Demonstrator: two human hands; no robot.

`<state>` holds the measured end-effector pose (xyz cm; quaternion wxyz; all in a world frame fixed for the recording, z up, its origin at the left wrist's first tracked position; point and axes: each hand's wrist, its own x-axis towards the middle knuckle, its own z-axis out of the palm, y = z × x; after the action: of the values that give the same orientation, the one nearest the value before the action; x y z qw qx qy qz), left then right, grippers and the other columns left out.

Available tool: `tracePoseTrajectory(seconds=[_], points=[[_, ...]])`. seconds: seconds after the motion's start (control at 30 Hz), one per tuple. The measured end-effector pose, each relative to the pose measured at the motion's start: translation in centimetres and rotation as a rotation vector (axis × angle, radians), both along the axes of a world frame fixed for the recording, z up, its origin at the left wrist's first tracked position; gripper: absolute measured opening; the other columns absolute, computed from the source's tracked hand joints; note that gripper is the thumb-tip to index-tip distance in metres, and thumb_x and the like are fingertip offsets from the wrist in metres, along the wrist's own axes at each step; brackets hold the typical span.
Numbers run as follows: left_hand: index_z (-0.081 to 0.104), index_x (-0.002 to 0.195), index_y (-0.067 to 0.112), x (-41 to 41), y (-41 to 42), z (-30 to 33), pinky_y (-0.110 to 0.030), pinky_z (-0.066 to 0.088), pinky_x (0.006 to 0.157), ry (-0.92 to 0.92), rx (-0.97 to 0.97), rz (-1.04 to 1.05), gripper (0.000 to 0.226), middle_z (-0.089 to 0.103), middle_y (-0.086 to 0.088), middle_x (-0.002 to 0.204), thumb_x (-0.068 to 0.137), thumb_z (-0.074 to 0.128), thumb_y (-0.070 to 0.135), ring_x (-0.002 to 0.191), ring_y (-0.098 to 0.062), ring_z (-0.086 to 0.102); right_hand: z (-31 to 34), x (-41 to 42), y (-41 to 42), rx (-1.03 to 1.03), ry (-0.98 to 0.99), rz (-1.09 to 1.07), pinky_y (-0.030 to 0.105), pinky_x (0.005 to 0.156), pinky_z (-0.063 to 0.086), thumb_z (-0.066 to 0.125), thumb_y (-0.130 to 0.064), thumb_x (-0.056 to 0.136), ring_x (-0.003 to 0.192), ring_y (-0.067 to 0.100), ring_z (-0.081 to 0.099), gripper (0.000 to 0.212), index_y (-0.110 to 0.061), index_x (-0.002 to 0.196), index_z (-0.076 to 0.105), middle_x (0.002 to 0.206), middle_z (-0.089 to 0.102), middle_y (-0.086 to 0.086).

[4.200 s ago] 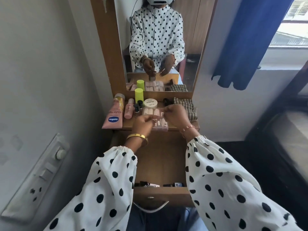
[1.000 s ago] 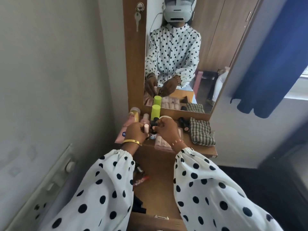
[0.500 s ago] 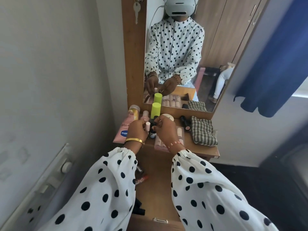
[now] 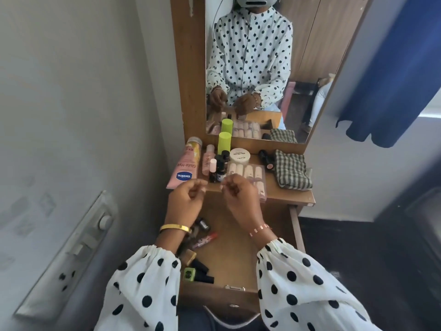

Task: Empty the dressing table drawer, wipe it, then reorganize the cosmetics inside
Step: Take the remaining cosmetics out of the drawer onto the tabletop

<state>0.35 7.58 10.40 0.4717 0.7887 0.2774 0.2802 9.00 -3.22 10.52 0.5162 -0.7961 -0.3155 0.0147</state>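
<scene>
Drawer (image 4: 238,266) pulled out nearest me, not emptied yet: dark bottles (image 4: 201,271), a green-capped bottle (image 4: 189,274) and a red tube (image 4: 204,240) bunched along its left side. I'd guess that's what's left to lift out before wiping. Above it my left hand (image 4: 185,203) and right hand (image 4: 239,199) hover side by side at the shelf (image 4: 291,195) edge, fingers loosely curled, nothing in them that I can see, touching nothing. Beyond, items already parked on the shelf: Vaseline tube (image 4: 185,169), small vials (image 4: 218,169), nail set (image 4: 250,174), white jar (image 4: 239,156), checked pouch (image 4: 291,173), lined up against the mirror (image 4: 310,68).
</scene>
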Motion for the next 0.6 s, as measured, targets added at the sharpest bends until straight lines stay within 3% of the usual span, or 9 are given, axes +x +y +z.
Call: tracePoseTrajectory(seconds=[0.17, 0.23, 0.37, 0.6], points=[[0.067, 0.081, 0.025, -3.2, -0.7, -4.7, 0.001, 0.041, 0.060, 0.084, -0.057, 0.033, 0.022, 0.065, 0.013, 0.077, 0.083, 0.059, 0.005, 0.072, 0.005, 0.058, -4.2, -2.6, -0.6, -0.238, 0.129, 0.127, 0.005, 0.059, 0.042, 0.059, -0.008, 0.083, 0.072, 0.010, 0.059, 0.011, -0.015, 0.086, 0.067, 0.080, 0.065, -0.004], [0.067, 0.079, 0.021, -3.4, -0.5, -6.2, 0.003, 0.038, 0.059, 0.156, -0.054, 0.039, 0.021, 0.065, 0.009, 0.076, 0.083, 0.058, 0.003, 0.069, 0.003, 0.057, -5.6, -2.5, -0.1, -0.378, 0.132, 0.151, 0.012, 0.065, 0.044, 0.057, -0.008, 0.083, 0.080, 0.016, 0.063, 0.013, -0.012, 0.088, 0.068, 0.087, 0.069, 0.003], [0.069, 0.081, 0.015, -2.9, 0.1, -7.3, -0.012, 0.039, 0.068, 0.228, 0.001, 0.053, 0.019, 0.068, -0.001, 0.081, 0.082, 0.057, 0.001, 0.071, -0.010, 0.057, -7.7, -1.3, 1.3, -0.580, 0.161, 0.160, 0.028, 0.079, 0.048, 0.056, -0.009, 0.085, 0.093, 0.025, 0.063, 0.016, -0.006, 0.096, 0.067, 0.098, 0.069, 0.011], [0.067, 0.087, 0.014, -3.1, 1.2, -7.7, -0.040, 0.055, 0.081, 0.080, -0.101, 0.217, 0.022, 0.068, -0.003, 0.087, 0.082, 0.053, -0.002, 0.081, -0.025, 0.066, -9.8, -0.5, 4.4, -0.738, 0.122, 0.189, 0.031, 0.084, 0.049, 0.059, -0.012, 0.087, 0.096, 0.027, 0.064, 0.021, -0.006, 0.106, 0.064, 0.105, 0.068, 0.013]])
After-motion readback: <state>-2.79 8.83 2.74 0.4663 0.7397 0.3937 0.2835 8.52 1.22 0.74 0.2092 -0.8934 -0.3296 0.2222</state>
